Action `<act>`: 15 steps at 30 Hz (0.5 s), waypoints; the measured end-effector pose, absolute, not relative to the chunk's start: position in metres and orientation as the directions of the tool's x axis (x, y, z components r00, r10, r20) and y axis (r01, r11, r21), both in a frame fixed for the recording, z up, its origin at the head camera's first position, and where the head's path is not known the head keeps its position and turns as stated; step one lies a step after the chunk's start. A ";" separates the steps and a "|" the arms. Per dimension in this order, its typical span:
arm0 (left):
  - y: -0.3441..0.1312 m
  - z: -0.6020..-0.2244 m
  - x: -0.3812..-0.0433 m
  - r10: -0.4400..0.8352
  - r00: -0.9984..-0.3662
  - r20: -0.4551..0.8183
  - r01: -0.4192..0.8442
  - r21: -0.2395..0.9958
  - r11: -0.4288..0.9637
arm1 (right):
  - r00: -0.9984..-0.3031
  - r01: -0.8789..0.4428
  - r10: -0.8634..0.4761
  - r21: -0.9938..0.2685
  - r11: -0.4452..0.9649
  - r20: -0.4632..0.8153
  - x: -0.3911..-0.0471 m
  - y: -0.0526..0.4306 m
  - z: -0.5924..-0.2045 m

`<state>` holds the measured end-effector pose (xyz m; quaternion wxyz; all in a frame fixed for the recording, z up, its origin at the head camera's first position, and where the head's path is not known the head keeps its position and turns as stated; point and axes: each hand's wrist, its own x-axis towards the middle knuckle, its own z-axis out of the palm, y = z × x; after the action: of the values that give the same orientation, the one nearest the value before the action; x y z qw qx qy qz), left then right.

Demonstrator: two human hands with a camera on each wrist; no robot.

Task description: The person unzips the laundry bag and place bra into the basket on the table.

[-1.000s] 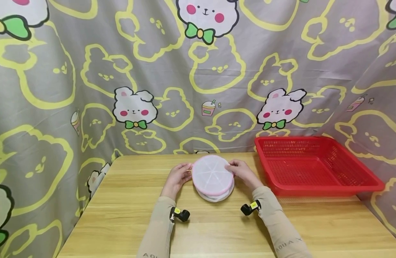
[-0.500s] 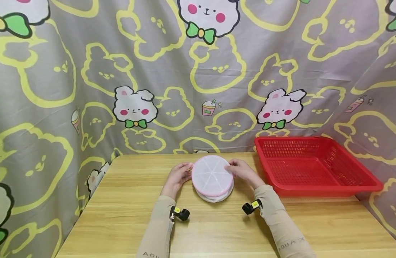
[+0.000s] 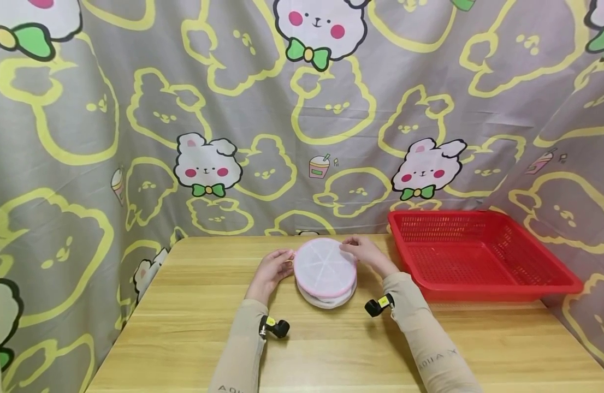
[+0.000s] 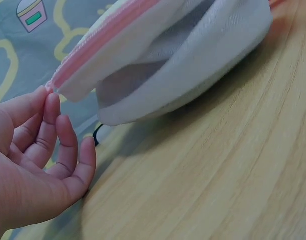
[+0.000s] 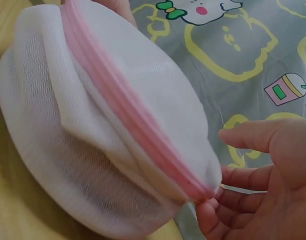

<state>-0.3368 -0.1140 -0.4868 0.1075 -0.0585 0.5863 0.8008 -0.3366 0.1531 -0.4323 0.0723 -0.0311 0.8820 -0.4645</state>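
A round white mesh laundry bag (image 3: 325,267) with a pink zipper stands partly flattened on the wooden table, its top disc tilted toward me. At its left edge, my left hand (image 3: 272,271) pinches the small pink end of the zipper band between thumb and fingers. In the left wrist view, the other fingers (image 4: 67,145) hang loosely curled beside the bag. My right hand (image 3: 368,254) is at the right edge. Its curled fingers (image 5: 238,200) hold the pink zipper end from below, in the right wrist view, while the uppermost digit stands apart from the bag.
A red plastic basket (image 3: 484,292) with perforated walls stands at the table's right rear. The wooden table (image 3: 184,327) ends at a grey curtain (image 3: 262,109) with yellow outlines and cartoon rabbits, which hangs behind and on both sides.
My right hand has shifted slightly up and left along the bag's right edge. My left hand keeps its pinch, and the bag has barely moved.
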 end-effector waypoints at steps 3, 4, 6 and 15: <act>-0.115 -0.487 -0.337 0.106 -0.971 -0.215 -0.237 0.929 -0.285 | -0.987 0.001 -0.130 -0.817 0.577 -0.093 -0.340 0.152 -0.428; -0.115 -0.487 -0.336 0.108 -0.972 -0.211 -0.233 0.930 -0.284 | -0.987 -0.004 -0.134 -0.815 0.579 -0.090 -0.341 0.151 -0.426; -0.115 -0.487 -0.336 0.111 -0.972 -0.207 -0.231 0.930 -0.286 | -0.987 -0.024 -0.143 -0.806 0.591 -0.075 -0.343 0.149 -0.422; -0.115 -0.487 -0.336 0.119 -0.972 -0.205 -0.231 0.928 -0.292 | -0.983 -0.112 -0.182 -0.747 0.655 -0.012 -0.350 0.135 -0.410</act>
<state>-0.3359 -0.1151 -0.4873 0.1093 -0.0480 0.5849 0.8023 -0.3504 0.1348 -0.4105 0.0429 -0.0808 0.9086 -0.4074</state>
